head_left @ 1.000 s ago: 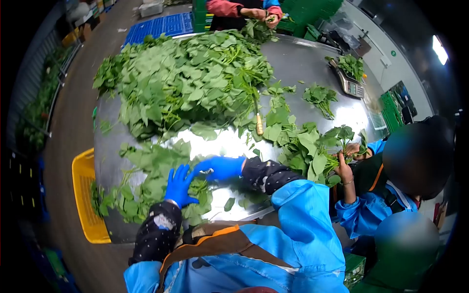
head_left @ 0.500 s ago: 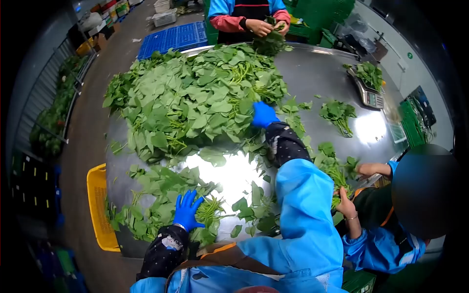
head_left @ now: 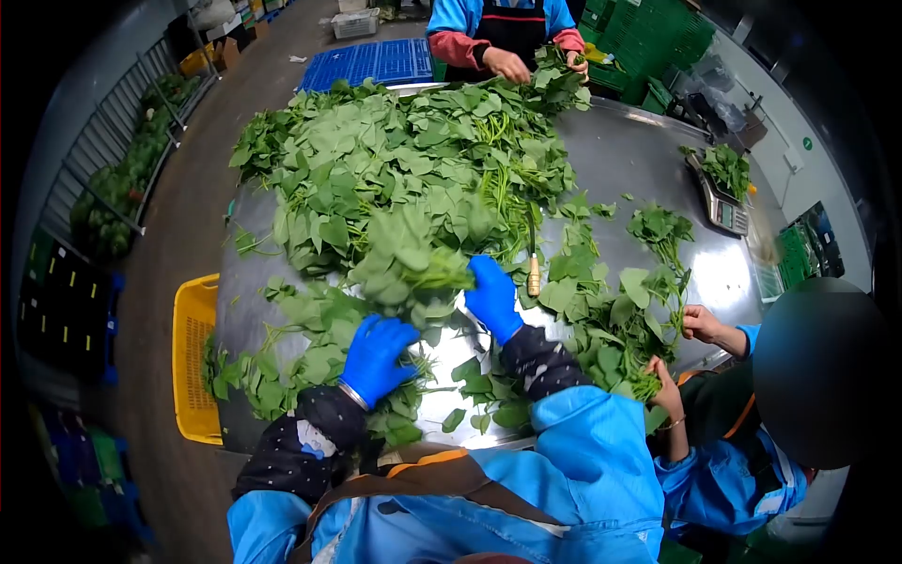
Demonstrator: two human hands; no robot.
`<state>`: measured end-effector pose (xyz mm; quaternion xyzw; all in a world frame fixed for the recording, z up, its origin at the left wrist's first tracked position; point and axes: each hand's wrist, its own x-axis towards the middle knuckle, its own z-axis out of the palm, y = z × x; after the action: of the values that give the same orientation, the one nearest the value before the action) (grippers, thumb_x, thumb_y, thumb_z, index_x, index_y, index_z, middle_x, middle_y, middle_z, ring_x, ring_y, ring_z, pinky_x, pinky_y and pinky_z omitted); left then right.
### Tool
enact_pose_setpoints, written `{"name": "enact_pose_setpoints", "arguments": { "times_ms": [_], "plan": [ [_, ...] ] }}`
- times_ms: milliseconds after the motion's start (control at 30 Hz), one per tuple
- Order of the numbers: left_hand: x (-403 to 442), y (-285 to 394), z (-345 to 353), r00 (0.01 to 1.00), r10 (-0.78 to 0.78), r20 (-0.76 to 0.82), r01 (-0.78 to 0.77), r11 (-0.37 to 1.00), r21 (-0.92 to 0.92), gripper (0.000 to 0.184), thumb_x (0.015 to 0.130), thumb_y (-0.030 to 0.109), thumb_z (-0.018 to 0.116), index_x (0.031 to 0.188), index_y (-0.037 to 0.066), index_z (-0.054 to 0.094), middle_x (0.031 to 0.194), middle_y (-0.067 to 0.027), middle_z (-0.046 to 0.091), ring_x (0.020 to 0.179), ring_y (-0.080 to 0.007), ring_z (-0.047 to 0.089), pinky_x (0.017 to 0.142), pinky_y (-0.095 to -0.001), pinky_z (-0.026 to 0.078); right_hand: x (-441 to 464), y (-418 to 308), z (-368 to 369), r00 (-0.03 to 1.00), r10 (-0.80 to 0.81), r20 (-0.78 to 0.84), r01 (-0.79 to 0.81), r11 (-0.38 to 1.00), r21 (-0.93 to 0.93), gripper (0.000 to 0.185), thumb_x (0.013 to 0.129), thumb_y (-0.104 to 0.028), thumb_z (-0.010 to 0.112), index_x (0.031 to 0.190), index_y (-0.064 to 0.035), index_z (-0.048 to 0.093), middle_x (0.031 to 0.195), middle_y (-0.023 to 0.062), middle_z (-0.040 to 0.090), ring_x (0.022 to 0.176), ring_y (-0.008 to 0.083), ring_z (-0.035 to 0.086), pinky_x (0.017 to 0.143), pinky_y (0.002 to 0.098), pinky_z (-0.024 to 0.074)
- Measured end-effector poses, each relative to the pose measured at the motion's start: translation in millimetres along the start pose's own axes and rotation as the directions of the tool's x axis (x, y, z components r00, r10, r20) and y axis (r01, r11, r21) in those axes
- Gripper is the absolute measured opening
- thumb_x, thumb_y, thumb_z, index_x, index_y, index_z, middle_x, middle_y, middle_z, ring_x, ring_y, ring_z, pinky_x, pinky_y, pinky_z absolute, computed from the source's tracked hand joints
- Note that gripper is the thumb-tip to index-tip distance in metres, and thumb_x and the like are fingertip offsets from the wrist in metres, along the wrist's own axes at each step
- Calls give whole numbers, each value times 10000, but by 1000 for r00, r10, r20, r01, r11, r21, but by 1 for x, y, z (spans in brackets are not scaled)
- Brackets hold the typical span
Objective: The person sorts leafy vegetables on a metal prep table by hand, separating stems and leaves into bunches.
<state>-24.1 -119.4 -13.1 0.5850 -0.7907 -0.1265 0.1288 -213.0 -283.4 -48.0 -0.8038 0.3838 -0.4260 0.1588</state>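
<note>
My right hand [head_left: 492, 299], in a blue glove, grips a bunch of leafy greens [head_left: 409, 258] by the stems. The bunch is blurred by motion, and its leaves point left over the table. My left hand [head_left: 378, 357], gloved in blue too, is over a smaller heap of leafy stems [head_left: 310, 343] at the near left. Its fingers are extended, with the thumb apart. Beyond both hands lies a large pile of leafy greens [head_left: 376, 150]. A knife with a wooden handle [head_left: 534, 276] lies right of my right hand, its dark blade toward the pile.
Greens lie on a metal table [head_left: 639, 141]. A yellow crate [head_left: 195, 367] stands at its left edge. A scale [head_left: 722, 202] bearing greens is at the far right. One co-worker handles greens across the table; another holds a bunch [head_left: 620, 352] close on my right.
My right hand has come back from the big pile toward me with a bunch in it, uncovering the knife. My left hand has moved slightly up and right, its fingers less spread.
</note>
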Motion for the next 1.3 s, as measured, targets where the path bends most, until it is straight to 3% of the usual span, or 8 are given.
{"name": "enact_pose_setpoints", "arguments": {
  "times_ms": [200,300,433,533,700,867,1067,1300],
  "plan": [
    [49,41,-54,923,128,-364,-97,990,102,548,616,272,709,1116,122,541,1091,-106,560,1029,-332,500,893,-446,362,-35,-77,-18,950,-66,304,-30,953,301,366,631,-91,629,989,-66,553,895,125,588,793,295,593,695,342,475],
    [45,17,-47,918,-287,273,348,914,-209,395,680,227,618,1057,119,576,928,-171,607,876,-337,575,764,-422,450,3,-71,-38,641,-75,764,-360,850,385,392,684,-143,664,1050,-59,551,961,98,595,880,235,588,766,321,459],
    [4,0,-90,921,-292,-257,303,953,4,328,666,102,587,993,106,605,759,-155,606,679,-342,583,588,-417,459,37,-7,-64,838,150,525,-535,416,735,253,856,-103,516,1099,-36,541,1051,53,568,971,150,535,829,259,418],
    [-15,-10,-107,868,-97,-486,264,921,287,477,595,11,565,1059,120,566,942,-72,586,775,-292,543,646,-366,417,28,82,-72,880,472,56,-475,874,98,332,778,-252,620,1047,-66,561,900,108,609,774,218,594,668,321,470],
    [-37,-60,43,994,-64,93,74,992,-100,712,610,100,609,1286,129,386,1358,-116,334,1217,-296,350,1009,-401,277,-8,137,-40,710,688,150,-453,609,-651,508,725,-442,595,1031,-39,539,998,212,580,914,372,560,740,446,443],
    [-38,-45,19,975,5,222,-6,1000,2,974,533,231,721,1363,123,224,1399,-131,246,1313,-298,180,1064,-455,130,-24,161,-31,676,736,19,-667,623,-410,381,758,-347,516,909,0,556,919,257,589,880,409,558,729,448,444],
    [-35,-54,39,961,-21,275,-36,979,202,1021,514,254,746,1366,117,201,1368,-130,291,1286,-257,250,1054,-450,148,-51,118,-47,577,815,51,-745,500,441,253,824,-293,539,772,-49,493,595,31,487,457,113,445,418,246,341],
    [-12,-49,63,957,-289,9,286,951,116,675,600,133,628,1232,71,400,989,-78,512,1002,-233,480,894,-411,303,-156,-58,-42,804,567,180,-589,800,111,308,839,-246,562,1050,-31,498,802,101,568,681,202,540,625,296,428]
  ]
}}
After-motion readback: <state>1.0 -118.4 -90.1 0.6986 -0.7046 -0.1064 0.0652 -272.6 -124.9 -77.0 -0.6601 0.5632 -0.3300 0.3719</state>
